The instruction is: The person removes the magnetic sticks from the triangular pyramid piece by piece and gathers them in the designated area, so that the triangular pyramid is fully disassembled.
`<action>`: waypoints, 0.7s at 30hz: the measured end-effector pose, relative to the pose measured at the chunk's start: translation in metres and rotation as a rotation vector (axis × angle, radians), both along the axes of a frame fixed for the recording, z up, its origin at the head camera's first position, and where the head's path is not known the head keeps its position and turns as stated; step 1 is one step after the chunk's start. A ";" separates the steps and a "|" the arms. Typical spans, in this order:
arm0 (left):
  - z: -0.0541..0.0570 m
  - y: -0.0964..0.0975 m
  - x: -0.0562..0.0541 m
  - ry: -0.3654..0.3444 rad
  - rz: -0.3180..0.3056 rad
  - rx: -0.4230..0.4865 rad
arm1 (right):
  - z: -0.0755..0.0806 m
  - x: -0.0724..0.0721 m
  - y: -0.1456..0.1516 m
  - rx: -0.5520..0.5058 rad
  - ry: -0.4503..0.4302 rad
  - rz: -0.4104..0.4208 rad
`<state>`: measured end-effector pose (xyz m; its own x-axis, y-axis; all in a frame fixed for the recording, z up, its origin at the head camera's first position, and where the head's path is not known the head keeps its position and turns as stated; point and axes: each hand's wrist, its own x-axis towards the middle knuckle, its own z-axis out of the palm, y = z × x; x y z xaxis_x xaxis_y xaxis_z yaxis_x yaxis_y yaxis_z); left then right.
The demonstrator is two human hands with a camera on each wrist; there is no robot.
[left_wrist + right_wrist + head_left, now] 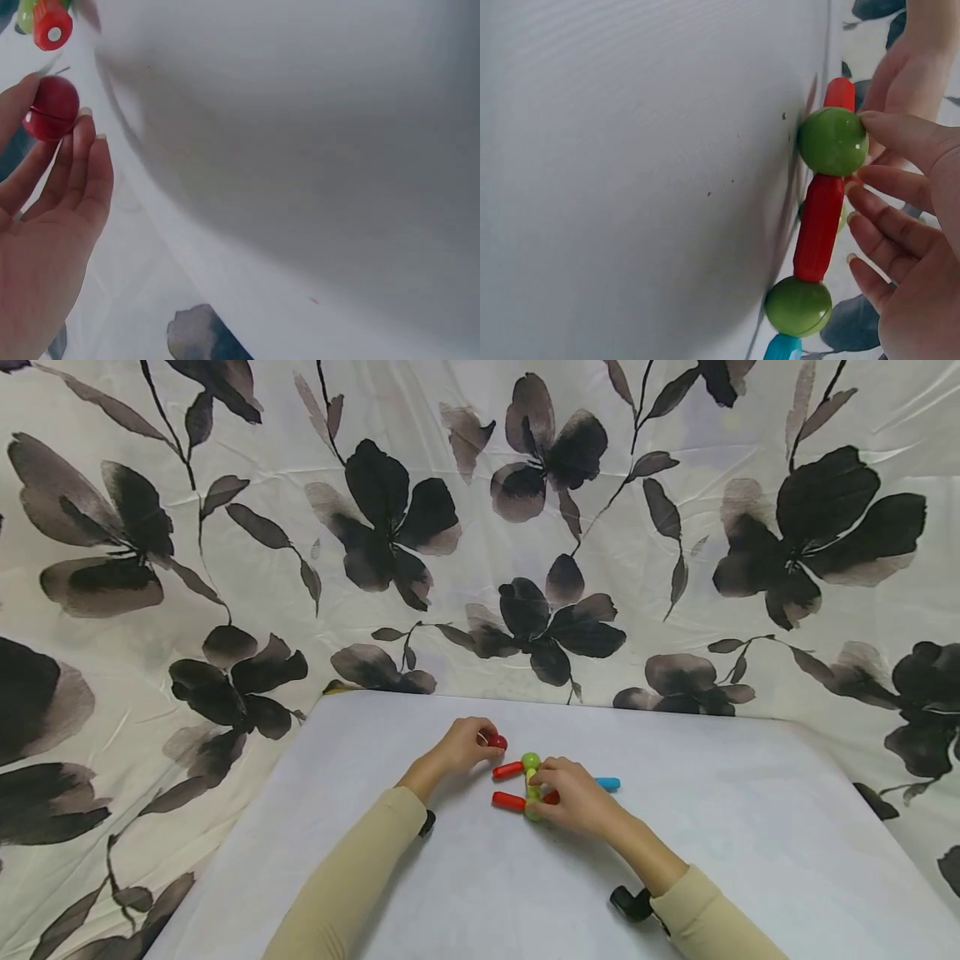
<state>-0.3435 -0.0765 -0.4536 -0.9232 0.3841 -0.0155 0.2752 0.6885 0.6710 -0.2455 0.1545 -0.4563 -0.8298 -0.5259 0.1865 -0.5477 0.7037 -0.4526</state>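
My left hand (459,748) pinches a red ball (51,109) between thumb and fingertips, just left of a structure of balls and rods. This structure has a far green ball (531,761) and a near green ball (832,142), linked by a yellow-green rod (532,779). Two red rods (509,802) point left from them. With thumb and index finger my right hand (576,798) holds the near green ball; its other fingers spread beside a red rod (820,229). That rod leads to another green ball (799,306) and a blue rod (609,783), partly hidden by the hand.
A white-covered table (735,827) lies under both hands. Behind it hangs a floral curtain (465,560). Black wrist straps (632,905) sit at the sleeve cuffs, the right one close over the tabletop.
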 end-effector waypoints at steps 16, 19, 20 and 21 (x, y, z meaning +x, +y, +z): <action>-0.002 0.035 -0.042 0.006 0.010 -0.018 | -0.004 -0.002 0.007 0.001 -0.045 0.023; -0.002 0.040 -0.046 -0.008 0.016 -0.007 | -0.005 -0.002 0.007 0.001 -0.018 0.038; -0.002 0.041 -0.047 -0.011 0.021 -0.008 | -0.005 -0.001 0.007 0.002 -0.011 0.042; -0.002 0.042 -0.048 -0.014 0.025 -0.009 | -0.005 -0.001 0.007 0.001 -0.001 0.047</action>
